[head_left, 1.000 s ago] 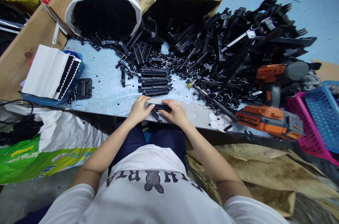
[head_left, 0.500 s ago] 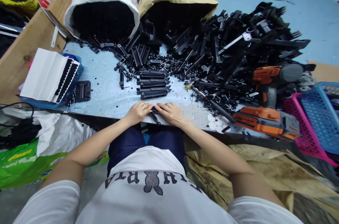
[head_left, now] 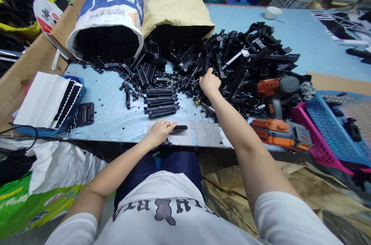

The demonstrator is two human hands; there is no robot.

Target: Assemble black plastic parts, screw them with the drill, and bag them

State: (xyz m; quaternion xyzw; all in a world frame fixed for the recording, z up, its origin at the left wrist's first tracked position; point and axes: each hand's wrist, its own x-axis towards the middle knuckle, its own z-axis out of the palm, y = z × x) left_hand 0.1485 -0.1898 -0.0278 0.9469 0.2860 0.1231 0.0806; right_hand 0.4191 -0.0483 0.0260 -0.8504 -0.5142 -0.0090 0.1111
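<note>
My left hand (head_left: 160, 132) is at the table's front edge, closed on a black plastic bar (head_left: 180, 128) whose rounded end points right. A second dark piece shows below those fingers. My right hand (head_left: 210, 82) is stretched out to the left side of a heap of black plastic parts (head_left: 255, 51). Its fingers are bent together there, and whatever they grip is hidden. Between the hands and the bags, several finished-looking black bars (head_left: 162, 102) lie in a stacked row. Small screws and loose fittings (head_left: 171, 81) are scattered behind them.
An orange cordless drill (head_left: 271, 113) stands right of the heap, beside blue and pink baskets (head_left: 319, 121). A white sack (head_left: 110, 5) and a tan sack (head_left: 176, 3) open toward me. On the left are a blue tray with white cards (head_left: 40, 100) and a black square part (head_left: 85, 114).
My right hand has left the black bar and moved forward and right to the heap. My left hand keeps hold of the bar. The view has shifted slightly.
</note>
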